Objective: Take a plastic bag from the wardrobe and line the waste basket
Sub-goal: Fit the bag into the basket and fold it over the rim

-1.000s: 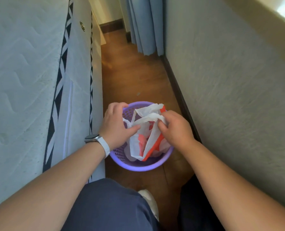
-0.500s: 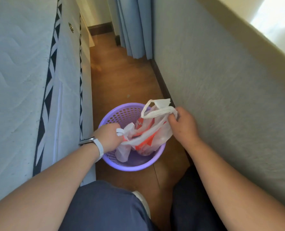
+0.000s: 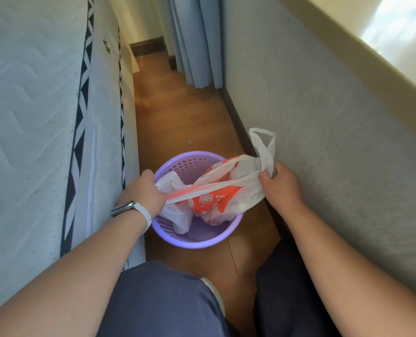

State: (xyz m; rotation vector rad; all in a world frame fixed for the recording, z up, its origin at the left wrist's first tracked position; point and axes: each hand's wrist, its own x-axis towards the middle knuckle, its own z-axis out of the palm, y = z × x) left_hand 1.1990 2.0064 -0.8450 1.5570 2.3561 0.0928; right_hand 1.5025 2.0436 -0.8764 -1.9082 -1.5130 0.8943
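Down on the wooden floor (image 3: 177, 113), a lilac waste basket (image 3: 194, 243) with perforated walls stands in the narrow gap between a white quilted mattress (image 3: 27, 113) on the person's left and a pale textured wall (image 3: 323, 142) on the right. Over its mouth a white plastic bag (image 3: 221, 198) with orange print is stretched sideways between both hands. The left hand (image 3: 143, 193), above the basket's left rim, has its fingers curled round one bunched end of the bag; a watch (image 3: 129, 207) with a white strap sits on that wrist. The right hand (image 3: 283, 188), beyond the basket's right rim and close to the wall, pinches the other end, and one handle loop (image 3: 262, 142) sticks up above its fingers against the wall. The bag's top edge runs taut from hand to hand, while its body sags into the basket in crumpled folds; whether they reach the bottom cannot be told. The bag is not yet spread over the rim, whose near and far edges show bare. Blue curtains (image 3: 197, 40) hang at the far end of the gap. At the lower edge of the view are the person's knees in dark blue trousers (image 3: 165, 300), with the white toe of a shoe (image 3: 213, 288) between them.
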